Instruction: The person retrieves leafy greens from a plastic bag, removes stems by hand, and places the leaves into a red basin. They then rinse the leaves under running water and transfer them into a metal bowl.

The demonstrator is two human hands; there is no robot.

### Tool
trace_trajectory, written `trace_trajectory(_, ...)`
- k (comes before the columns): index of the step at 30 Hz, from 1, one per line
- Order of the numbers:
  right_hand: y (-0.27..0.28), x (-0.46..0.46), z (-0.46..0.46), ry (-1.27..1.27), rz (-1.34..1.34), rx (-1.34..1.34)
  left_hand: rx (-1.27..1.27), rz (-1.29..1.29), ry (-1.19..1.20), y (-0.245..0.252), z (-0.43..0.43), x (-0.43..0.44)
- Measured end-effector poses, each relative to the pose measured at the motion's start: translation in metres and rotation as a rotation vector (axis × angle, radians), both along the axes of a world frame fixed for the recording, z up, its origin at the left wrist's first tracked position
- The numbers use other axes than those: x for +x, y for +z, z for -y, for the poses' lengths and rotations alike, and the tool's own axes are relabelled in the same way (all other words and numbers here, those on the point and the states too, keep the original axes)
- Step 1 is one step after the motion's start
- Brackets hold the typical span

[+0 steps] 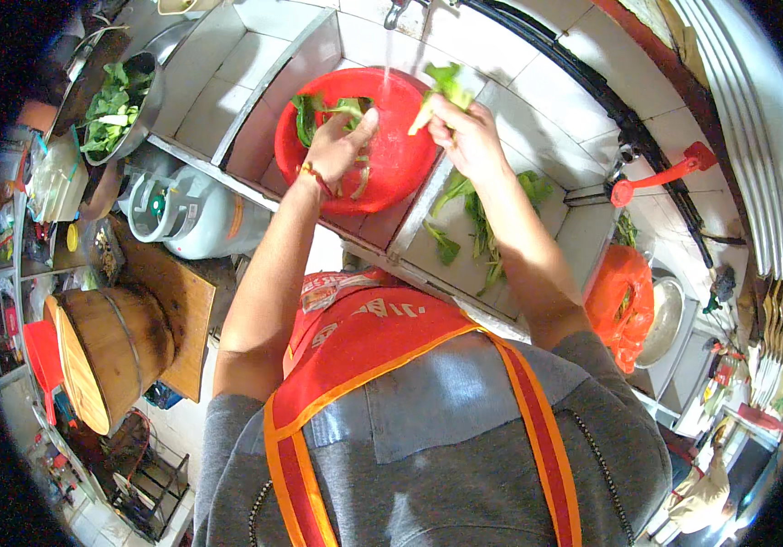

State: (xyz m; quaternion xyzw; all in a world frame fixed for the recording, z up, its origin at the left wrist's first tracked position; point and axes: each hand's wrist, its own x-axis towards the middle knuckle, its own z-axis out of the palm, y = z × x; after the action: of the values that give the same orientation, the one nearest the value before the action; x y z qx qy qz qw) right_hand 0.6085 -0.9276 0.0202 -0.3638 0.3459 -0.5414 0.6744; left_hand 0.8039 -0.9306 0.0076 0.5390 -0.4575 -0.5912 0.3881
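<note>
My left hand [342, 147] is inside a red plastic basin [401, 171], at leafy green vegetables [306, 119]; its fingers are partly hidden, so its hold cannot be told. Raised over the basin's right rim, my right hand [463, 137] grips a leafy green stalk [447, 85]. Water runs from a metal faucet [395, 15] into the basin, which stands in a tiled sink compartment. More leafy greens [477, 212] lie in the tiled compartment to the right, partly behind my right forearm.
A metal bowl of greens [114, 113] is at upper left, above a gas cylinder [206, 212]. A wooden barrel [114, 349] stands lower left. On the right are a red dipper [665, 174], an orange-red plastic bag [620, 301] and a metal basin [661, 325]. Tiled dividers [271, 82] separate the sink compartments.
</note>
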Motion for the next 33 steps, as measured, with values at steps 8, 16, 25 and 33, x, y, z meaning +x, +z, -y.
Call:
trace_trajectory(8,0.010,0.036,0.036,0.075,-0.658,-0.205,-0.012,-0.144,-0.158,0.012,0.035,0.001)
trace_trajectory(16,0.010,0.041,0.041,-0.109,-1.199,-0.560,0.162,-0.719,-0.093,0.004,0.066,0.001)
trace_trajectory(25,0.045,0.031,0.041,0.003,-1.482,-0.742,-0.027,-0.553,-0.242,0.020,0.090,0.004)
trace_trajectory(33,0.004,0.004,0.025,-0.184,-0.195,0.112,0.146,-0.994,0.015,-0.026,0.083,0.006)
